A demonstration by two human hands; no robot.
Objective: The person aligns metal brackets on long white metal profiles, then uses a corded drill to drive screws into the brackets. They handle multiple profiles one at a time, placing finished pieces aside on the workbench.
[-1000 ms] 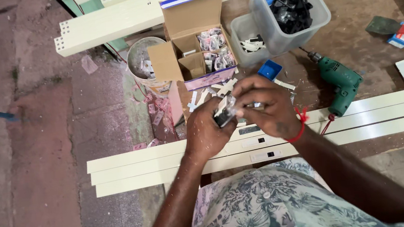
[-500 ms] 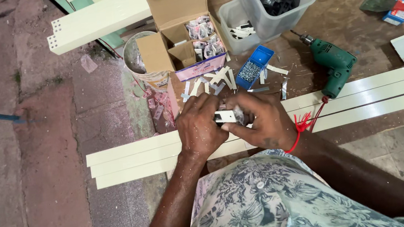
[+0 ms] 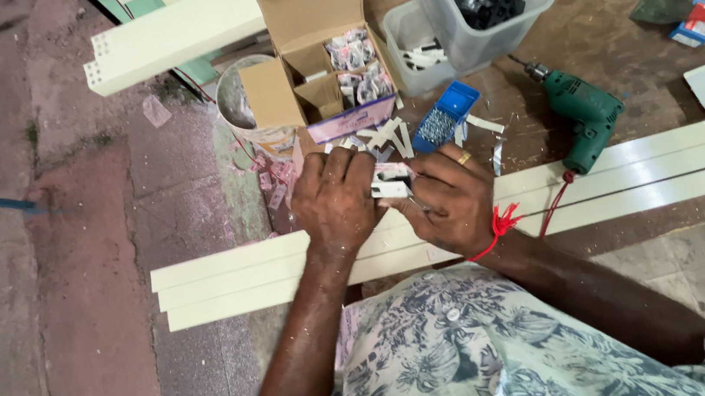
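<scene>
**Both hands close on a small white part over the cream profiles**

Head view: The left hand [image 3: 337, 201] and the right hand [image 3: 451, 201] meet near the middle of the frame, knuckles up, both grasping a small white plastic fitting [image 3: 390, 187] pinched between their fingertips. The left hand curls its fingers over the fitting from 9 o'clock; the right hand pinches it from 3 o'clock and wears a ring, with a red thread [image 3: 499, 224] tied at its wrist. The fitting sits just above the long cream profiles [image 3: 230, 281], which lie side by side across the floor from 8 o'clock to 3 o'clock, passing under both hands.

At 12 o'clock from the hands stands an open cardboard box [image 3: 316, 62] packed with small bagged parts, and loose white fittings [image 3: 385, 136] are scattered just below it. Touching these, towards 1 o'clock, lies a small blue box of screws [image 3: 445, 115]. Further towards 1 o'clock two clear plastic tubs [image 3: 472, 11] stand together, the taller one full of black parts. A green power drill [image 3: 581, 113] lies at 2 o'clock, its grip resting on the profiles. A round tub [image 3: 249, 113] stands just beside the cardboard box at 11 o'clock.
</scene>
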